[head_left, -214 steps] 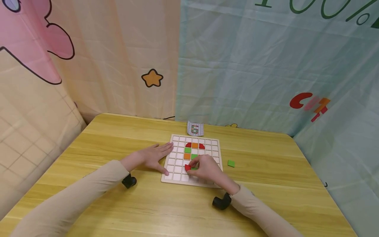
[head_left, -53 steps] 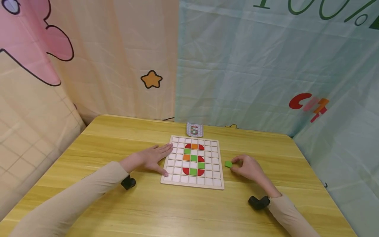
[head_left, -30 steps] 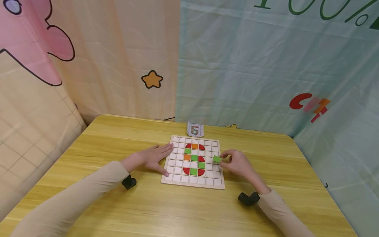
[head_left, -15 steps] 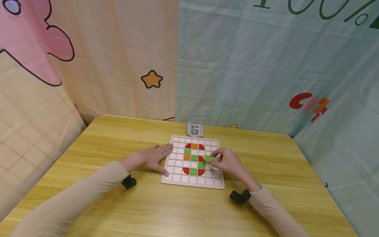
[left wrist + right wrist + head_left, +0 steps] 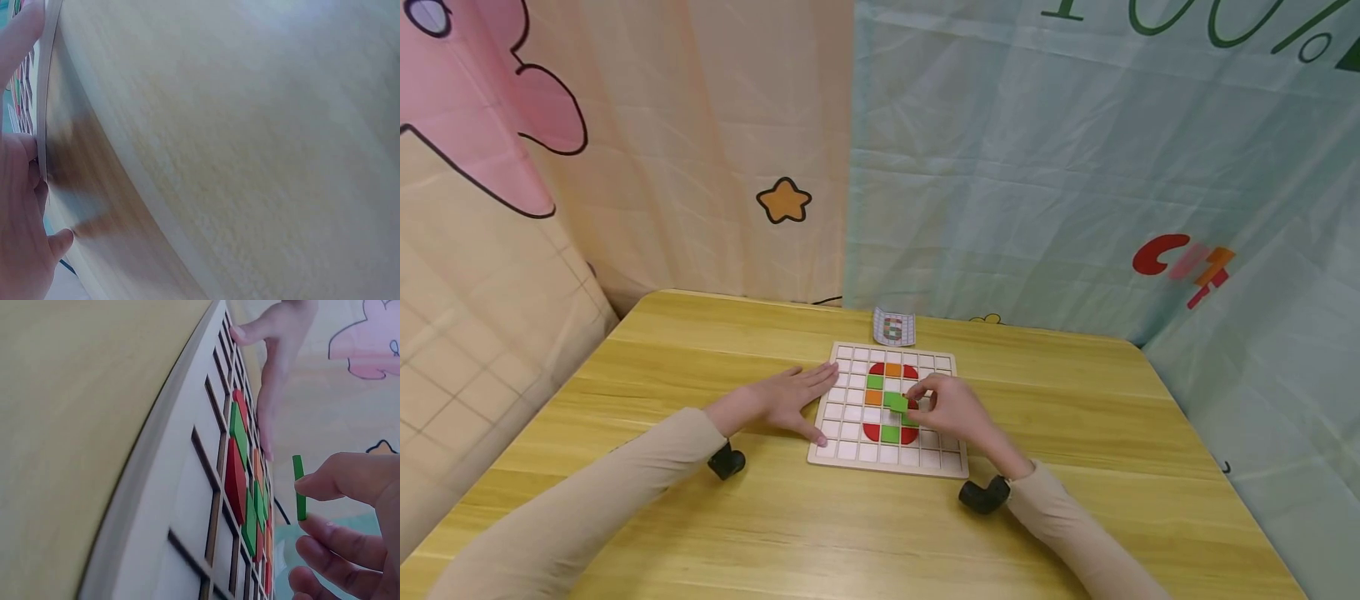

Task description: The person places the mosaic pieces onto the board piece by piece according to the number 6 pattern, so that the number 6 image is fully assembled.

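A green tile (image 5: 896,402) is pinched by the right hand (image 5: 947,410) above the grid board's (image 5: 850,454) middle; the board is steadied by the flat, spread left hand (image 5: 786,401). Lowering into an empty cell seems called for.

board (image 5: 850,433): left columns and bottom row open cells, middle filled with coloured tiles | left hand (image 5: 786,400) flat on surface (image 5: 700,517) at board's left edge, blocks that side | right hand (image 5: 943,408) with green tile (image 5: 896,402) over centre-right cells | card (image 5: 894,327) stands behind board | lower frame and right side: bare surface
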### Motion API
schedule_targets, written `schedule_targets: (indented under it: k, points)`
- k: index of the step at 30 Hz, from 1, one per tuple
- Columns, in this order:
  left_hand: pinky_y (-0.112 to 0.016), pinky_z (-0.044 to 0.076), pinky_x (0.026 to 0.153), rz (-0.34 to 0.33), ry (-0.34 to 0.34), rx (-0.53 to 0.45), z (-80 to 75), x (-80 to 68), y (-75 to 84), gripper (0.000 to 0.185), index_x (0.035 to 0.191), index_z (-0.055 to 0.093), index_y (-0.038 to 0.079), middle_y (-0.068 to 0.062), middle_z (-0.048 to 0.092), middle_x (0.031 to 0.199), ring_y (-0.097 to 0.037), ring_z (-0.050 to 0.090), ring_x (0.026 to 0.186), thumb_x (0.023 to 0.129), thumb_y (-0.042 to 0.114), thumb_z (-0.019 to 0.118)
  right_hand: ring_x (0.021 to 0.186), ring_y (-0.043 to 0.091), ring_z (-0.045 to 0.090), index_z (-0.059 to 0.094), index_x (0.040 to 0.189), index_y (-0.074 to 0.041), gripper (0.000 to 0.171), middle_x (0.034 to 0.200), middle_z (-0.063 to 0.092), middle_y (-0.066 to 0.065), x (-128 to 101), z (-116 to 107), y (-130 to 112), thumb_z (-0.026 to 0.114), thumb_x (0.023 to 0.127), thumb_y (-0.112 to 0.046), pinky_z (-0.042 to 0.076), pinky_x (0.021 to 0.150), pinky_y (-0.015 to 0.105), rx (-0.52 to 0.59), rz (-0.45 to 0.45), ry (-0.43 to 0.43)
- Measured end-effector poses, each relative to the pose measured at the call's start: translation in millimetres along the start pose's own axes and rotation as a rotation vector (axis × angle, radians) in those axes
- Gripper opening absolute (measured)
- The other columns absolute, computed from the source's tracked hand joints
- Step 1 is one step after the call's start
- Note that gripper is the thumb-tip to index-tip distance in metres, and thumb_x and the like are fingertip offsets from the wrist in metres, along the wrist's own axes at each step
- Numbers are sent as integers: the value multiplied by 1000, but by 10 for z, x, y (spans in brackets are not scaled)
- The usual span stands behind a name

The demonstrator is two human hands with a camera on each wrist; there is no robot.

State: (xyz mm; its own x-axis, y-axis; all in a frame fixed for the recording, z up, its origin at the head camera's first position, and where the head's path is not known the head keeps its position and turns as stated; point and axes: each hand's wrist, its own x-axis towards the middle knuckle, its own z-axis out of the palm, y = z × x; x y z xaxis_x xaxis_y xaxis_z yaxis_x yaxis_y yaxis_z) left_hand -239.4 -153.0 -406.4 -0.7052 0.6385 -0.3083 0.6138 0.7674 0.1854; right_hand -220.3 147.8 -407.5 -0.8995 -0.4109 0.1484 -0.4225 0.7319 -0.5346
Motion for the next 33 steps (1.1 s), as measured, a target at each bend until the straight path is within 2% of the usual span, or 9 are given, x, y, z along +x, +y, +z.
schedule_targets:
  k: [5, 14, 23, 33]
  points:
    - [-55, 13, 119, 9, 0, -1, -6, -4, -6, 113, 155, 7, 6, -11, 2, 163, -26, 6, 151, 79, 74, 55, 61, 9, 50, 75, 92, -12, 22, 87, 69, 1, 51, 58, -74, 78, 75, -26, 41, 55, 21, -1, -4, -20]
    - [-54, 13, 120, 0, -4, -2, -5, -5, -5, 113, 155, 7, 7, -10, 1, 163, -26, 5, 151, 79, 74, 56, 76, 8, 57, 75, 93, -14, 23, 89, 70, -4, 144, 173, -141, 77, 75, -28, 49, 70, 25, -28, -7, -51]
    - [-54, 12, 120, -5, -6, -7, -8, 1, -9, 113, 155, 6, 8, -8, 0, 163, -24, 5, 151, 78, 75, 55, 73, 8, 57, 76, 89, -15, 20, 84, 70, -6, 197, 240, -177, 76, 73, -27, 47, 65, 24, -41, -43, -45]
    - [-55, 13, 120, 7, 5, 0, 9, 6, -21, 113, 155, 7, 7, -10, 1, 163, -25, 6, 151, 79, 74, 55, 72, 5, 57, 75, 88, -17, 16, 84, 70, -7, 202, 277, -197, 75, 75, -25, 47, 64, 24, -59, -25, -62]
